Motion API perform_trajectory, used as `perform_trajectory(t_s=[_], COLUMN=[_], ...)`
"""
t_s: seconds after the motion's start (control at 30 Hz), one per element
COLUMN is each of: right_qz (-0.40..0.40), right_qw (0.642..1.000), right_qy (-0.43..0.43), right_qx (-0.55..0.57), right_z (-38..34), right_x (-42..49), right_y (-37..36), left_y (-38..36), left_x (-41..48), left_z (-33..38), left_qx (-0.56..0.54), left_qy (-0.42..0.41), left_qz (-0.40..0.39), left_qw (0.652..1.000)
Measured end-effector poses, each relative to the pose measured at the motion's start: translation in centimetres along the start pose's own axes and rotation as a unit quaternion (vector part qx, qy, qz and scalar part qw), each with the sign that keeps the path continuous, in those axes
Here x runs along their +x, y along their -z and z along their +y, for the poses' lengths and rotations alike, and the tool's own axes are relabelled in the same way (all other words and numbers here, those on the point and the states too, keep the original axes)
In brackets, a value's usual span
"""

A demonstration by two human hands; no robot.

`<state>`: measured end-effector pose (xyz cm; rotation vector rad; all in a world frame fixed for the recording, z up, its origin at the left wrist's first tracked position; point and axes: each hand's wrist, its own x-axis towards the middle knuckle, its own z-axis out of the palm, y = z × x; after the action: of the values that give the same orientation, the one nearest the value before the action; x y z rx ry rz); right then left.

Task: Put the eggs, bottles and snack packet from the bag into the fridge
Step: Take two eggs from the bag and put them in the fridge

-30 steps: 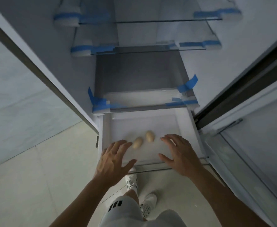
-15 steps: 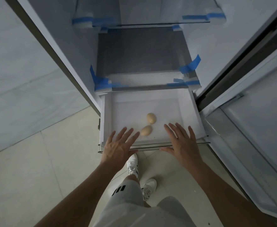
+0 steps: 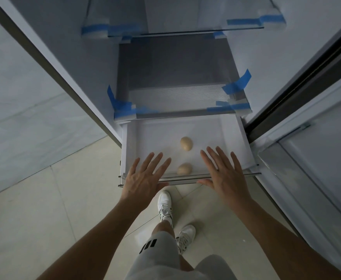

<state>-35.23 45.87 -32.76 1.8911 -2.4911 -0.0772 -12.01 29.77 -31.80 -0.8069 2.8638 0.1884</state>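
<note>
The fridge's white bottom drawer (image 3: 232, 138) stands pulled out in front of me. Two brown eggs lie loose on its floor: one egg (image 3: 186, 143) near the middle, the other egg (image 3: 184, 169) against the clear front wall. My left hand (image 3: 143, 176) is flat with fingers spread on the drawer's front edge at the left. My right hand (image 3: 223, 172) rests the same way at the right. Both hands hold nothing. No bottles, snack packet or bag are in view.
Above the drawer sit glass shelves (image 3: 185, 98) fixed with blue tape (image 3: 123, 106). The open fridge door (image 3: 317, 158) stands at the right. A pale wall panel (image 3: 24, 98) is at the left. My legs and white shoes (image 3: 165, 205) stand on the tiled floor below the drawer.
The drawer has slid further into the fridge under both hands. The eggs have rolled apart, one toward the front wall. My fingers have straightened out flat.
</note>
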Motion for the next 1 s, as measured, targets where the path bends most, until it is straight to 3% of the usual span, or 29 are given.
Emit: perform_trajectory(t_s=[0.37,0.77,1.0], right_qz=[0.060,0.009,0.034], right_qw=[0.997,0.999,0.999], right_qy=[-0.042,0.017,0.018], right_qx=[-0.006,-0.037,-0.017], right_z=[2.5,4.4,4.6], right_x=[8.2,15.8,18.1], right_y=[1.0,1.4,1.5], left_y=[2.5,4.8,5.4], left_x=[7.5,13.4,15.6], left_z=[-3.3,-7.7,-8.5], left_qx=[0.026,0.048,0.040], left_qy=[0.015,0.000,0.007], left_qz=[0.077,0.044,0.051], left_qw=[0.997,0.998,0.998])
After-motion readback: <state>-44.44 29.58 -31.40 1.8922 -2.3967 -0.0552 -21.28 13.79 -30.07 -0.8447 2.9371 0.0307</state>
